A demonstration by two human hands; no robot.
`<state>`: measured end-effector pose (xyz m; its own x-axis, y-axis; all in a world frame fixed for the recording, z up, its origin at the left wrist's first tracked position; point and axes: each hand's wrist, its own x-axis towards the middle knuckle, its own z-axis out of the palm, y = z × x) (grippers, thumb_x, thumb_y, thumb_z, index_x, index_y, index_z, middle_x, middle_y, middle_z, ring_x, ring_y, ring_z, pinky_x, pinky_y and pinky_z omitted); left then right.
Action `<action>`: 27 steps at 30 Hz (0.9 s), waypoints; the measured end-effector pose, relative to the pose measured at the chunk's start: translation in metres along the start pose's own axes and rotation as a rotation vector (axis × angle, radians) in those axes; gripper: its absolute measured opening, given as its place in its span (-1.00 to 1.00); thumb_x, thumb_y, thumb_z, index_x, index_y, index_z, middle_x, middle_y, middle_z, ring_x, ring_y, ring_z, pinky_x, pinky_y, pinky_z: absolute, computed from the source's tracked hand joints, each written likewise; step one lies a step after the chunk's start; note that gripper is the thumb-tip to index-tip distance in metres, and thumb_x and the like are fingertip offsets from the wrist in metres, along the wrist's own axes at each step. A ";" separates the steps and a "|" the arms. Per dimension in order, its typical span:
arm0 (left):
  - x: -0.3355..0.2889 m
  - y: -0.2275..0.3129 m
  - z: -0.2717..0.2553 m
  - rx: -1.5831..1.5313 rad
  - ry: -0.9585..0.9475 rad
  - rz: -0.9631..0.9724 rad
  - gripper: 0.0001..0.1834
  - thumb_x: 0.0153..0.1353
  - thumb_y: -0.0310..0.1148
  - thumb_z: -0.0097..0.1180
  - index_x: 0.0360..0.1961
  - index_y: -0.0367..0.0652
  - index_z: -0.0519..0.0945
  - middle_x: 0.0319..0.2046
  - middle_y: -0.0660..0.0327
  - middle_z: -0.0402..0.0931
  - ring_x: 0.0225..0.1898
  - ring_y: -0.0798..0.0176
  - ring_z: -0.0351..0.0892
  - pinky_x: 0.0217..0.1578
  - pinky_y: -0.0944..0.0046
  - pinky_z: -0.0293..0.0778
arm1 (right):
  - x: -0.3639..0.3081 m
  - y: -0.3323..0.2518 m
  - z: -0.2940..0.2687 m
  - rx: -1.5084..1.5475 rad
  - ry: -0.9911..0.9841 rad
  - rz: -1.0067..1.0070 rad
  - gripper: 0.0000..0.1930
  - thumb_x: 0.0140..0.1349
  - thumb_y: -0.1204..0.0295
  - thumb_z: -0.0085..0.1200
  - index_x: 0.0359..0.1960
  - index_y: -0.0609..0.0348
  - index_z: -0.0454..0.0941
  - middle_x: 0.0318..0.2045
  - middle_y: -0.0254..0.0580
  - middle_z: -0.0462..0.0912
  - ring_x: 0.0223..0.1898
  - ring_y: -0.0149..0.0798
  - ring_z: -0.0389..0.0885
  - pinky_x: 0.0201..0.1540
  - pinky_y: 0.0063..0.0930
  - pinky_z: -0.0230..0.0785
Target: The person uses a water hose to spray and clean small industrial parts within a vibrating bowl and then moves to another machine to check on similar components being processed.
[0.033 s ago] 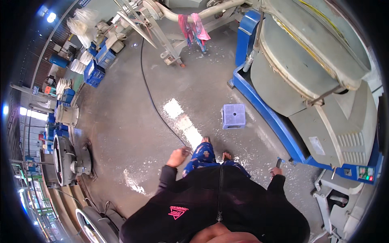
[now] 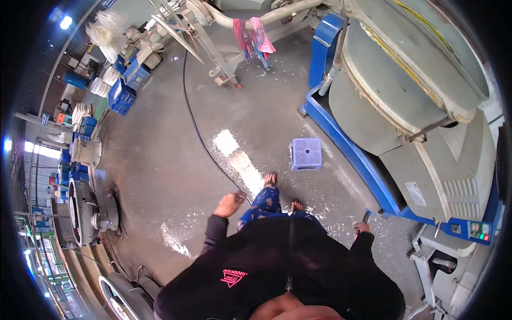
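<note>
Curling its fingers narrow beside the L knee, the L hand (image 2: 229, 205) is right at the lower visible end of a thin dark hose (image 2: 192, 114); can't tell if it's gripping the hose or just in front of it. Hose runs up the wet grey floor (image 2: 154, 154) in a loose bend to the metal stand (image 2: 226, 66) at top. R hand (image 2: 362, 228) is out to the R side, closed round a small dark tool w/ a blue bit near its tip (image 2: 366, 216); too small to tell what kind. Tool's near the blue base (image 2: 349, 152) of the big grey drum machine (image 2: 384, 96), which fills the upper R. Purple stool (image 2: 298, 158) stands on the floor btwn feet & machine, apart from both hands. Pink & blue cloths (image 2: 255, 40) hang off the stand's bar; blue crates (image 2: 121, 98) sit upper L.
</note>
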<state>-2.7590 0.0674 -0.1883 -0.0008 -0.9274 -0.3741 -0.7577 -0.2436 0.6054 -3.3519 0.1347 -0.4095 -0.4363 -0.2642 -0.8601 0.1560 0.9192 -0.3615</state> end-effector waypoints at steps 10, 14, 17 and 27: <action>0.262 0.056 -0.180 0.324 0.162 0.298 -0.78 0.06 -0.31 0.02 -0.26 -0.13 0.50 -0.49 -0.03 0.50 -0.39 -0.05 0.51 -0.37 0.10 0.41 | -0.052 0.006 0.068 0.730 0.650 -0.076 -0.80 -0.05 0.28 -0.01 -0.63 0.14 0.44 -0.78 -0.37 0.27 -0.80 -0.38 0.17 -0.74 -0.50 0.06; 0.327 0.094 -0.159 0.339 -0.031 0.523 -0.78 0.06 -0.33 -0.01 -0.27 -0.17 0.49 -0.45 -0.04 0.50 -0.36 -0.06 0.50 -0.32 0.08 0.39 | -0.148 -0.032 0.101 1.334 0.811 -0.019 -0.76 0.07 0.22 0.01 -0.52 0.14 0.45 -0.80 -0.39 0.20 -0.80 -0.42 0.13 -0.73 -0.51 0.04; 0.342 0.135 -0.134 0.238 -0.279 0.561 -0.75 0.06 -0.33 -0.01 -0.23 -0.18 0.49 -0.45 -0.04 0.51 -0.32 -0.06 0.50 -0.27 0.11 0.38 | -0.212 -0.038 0.116 1.485 0.919 -0.085 -0.78 0.16 0.24 -0.12 -0.52 0.09 0.32 -0.78 -0.41 0.17 -0.75 -0.41 0.14 -0.65 -0.49 0.10; 0.408 0.032 -0.135 0.333 -0.545 0.467 -0.67 0.08 -0.22 0.03 -0.14 -0.10 0.47 -0.31 -0.04 0.51 -0.22 0.01 0.52 -0.23 0.19 0.39 | -0.290 -0.004 0.184 1.413 1.579 0.022 -0.72 0.04 0.29 0.04 -0.44 0.34 0.48 -0.60 -0.22 0.47 -0.60 -0.27 0.45 -0.51 -0.31 0.36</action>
<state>-2.6954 -0.3565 -0.2271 -0.6211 -0.6222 -0.4765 -0.7558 0.3146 0.5743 -3.0630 0.1539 -0.2244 -0.5022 0.8448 -0.1848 0.2394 -0.0695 -0.9684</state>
